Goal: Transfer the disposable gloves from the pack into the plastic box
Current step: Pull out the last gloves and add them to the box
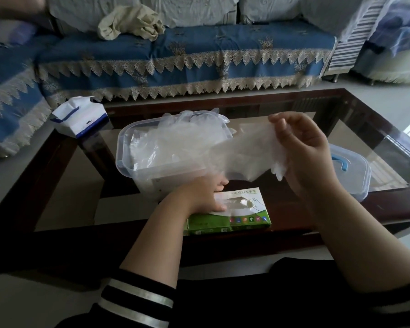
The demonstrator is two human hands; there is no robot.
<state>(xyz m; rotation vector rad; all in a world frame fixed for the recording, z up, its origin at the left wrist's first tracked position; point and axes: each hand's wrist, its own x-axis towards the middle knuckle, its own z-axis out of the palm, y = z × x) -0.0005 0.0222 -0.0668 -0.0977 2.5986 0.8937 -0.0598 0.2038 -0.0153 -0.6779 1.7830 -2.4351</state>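
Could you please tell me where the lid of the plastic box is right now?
In the head view, the lid with its blue handle lies on the glass table at the right, beside the plastic box and partly hidden behind the right hand.

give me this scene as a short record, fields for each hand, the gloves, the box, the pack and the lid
left hand: rests on the glove pack, fingers at its opening
right hand: raised, fingers pinching a clear glove beside the box
plastic box: clear, open, gloves piled inside
glove pack: green and white, lying flat in front of the box
lid: clear with blue handle, right of the box
surface: glass-topped table
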